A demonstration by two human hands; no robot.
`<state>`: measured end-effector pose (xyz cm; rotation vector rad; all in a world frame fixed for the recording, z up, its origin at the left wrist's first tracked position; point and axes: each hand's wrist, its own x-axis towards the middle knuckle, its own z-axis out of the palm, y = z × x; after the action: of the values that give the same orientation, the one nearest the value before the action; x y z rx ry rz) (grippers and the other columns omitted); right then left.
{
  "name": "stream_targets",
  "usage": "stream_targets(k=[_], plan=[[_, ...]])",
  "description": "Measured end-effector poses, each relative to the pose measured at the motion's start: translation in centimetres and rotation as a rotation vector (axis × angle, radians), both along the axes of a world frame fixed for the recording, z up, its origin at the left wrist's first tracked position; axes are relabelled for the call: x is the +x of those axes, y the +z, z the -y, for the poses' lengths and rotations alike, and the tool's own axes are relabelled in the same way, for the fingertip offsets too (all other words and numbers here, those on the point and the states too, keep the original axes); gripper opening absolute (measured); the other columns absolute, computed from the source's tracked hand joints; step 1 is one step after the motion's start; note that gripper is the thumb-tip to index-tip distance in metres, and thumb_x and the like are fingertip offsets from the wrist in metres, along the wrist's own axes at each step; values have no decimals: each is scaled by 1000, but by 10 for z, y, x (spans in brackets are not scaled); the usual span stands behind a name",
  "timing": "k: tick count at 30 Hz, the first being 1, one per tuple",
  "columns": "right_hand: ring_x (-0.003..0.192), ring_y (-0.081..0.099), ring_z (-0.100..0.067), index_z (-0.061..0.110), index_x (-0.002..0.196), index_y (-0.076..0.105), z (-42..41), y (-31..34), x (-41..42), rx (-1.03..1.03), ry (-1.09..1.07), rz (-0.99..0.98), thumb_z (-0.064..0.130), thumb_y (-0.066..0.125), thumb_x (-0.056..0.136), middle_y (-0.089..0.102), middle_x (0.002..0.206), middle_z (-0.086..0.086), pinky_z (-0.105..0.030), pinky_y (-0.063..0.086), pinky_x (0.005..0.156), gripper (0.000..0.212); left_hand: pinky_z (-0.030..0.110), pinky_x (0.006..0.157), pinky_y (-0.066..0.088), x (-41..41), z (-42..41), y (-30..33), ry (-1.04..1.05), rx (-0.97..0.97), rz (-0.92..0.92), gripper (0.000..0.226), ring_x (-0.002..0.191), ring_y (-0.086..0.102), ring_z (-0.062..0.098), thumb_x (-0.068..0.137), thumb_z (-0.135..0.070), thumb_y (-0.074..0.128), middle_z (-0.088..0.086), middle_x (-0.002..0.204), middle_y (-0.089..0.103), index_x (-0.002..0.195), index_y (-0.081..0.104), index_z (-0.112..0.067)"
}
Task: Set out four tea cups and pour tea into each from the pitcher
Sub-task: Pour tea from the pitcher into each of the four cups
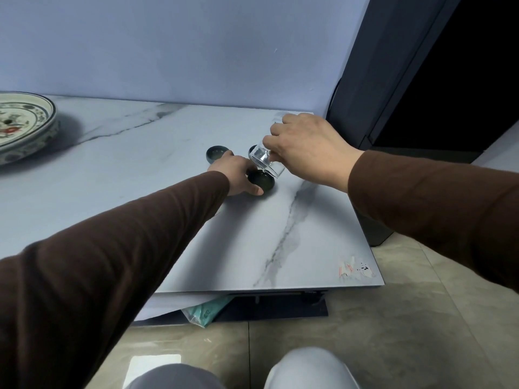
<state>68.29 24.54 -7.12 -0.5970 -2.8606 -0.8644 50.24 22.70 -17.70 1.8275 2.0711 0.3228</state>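
Tea is being poured from a tilted glass pitcher (265,161), which is being gripped by the right hand (306,147), into a dark cup (261,181) on the marble table (168,169). That cup is being steadied by the left hand (238,175), fingers curled against its side. Two more cups (216,154) are being left standing just behind.

Right hand (306,148) tips glass pitcher (265,161) over near dark cup (261,179), frame centre; left hand (238,175) steadies that cup. Another cup (217,154) behind, one partly hidden. Patterned plate (25,124) far left on marble table (280,234).
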Motion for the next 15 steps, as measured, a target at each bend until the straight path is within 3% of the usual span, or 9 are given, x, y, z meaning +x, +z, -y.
stream_targets(k=[3,7,12,15], plan=[[91,56,-29,18,90,57,-5,-2,7,-153,-91,-158,36,47,98,62,93,-3,-34,32,63,22,41,94,44,1,1,1,6,-7,4,58,116,36,19,64,-59,75,-1,103,61,115,64,-32],[78,49,-27,23,80,52,-19,-6,15,-399,-395,-391,43,47,94,57,83,1,-33,34,66,25,40,93,46,2,2,2,30,-9,1,63,118,37,19,63,-60,74,0,99,49,119,62,-34],[77,56,-27,16,82,64,-33,-7,20,-744,-707,-675,45,49,88,63,79,0,-35,42,65,33,44,96,44,5,6,5,-22,-1,-86,77,125,35,23,68,-64,68,-2,126,58,134,50,-29],[63,48,-22,19,63,56,-29,-8,17,-1067,-684,-963,39,56,85,52,63,2,-30,36,61,30,43,99,42,0,13,15,-19,60,-70,78,126,35,23,70,-62,67,-4,130,57,138,47,-30]])
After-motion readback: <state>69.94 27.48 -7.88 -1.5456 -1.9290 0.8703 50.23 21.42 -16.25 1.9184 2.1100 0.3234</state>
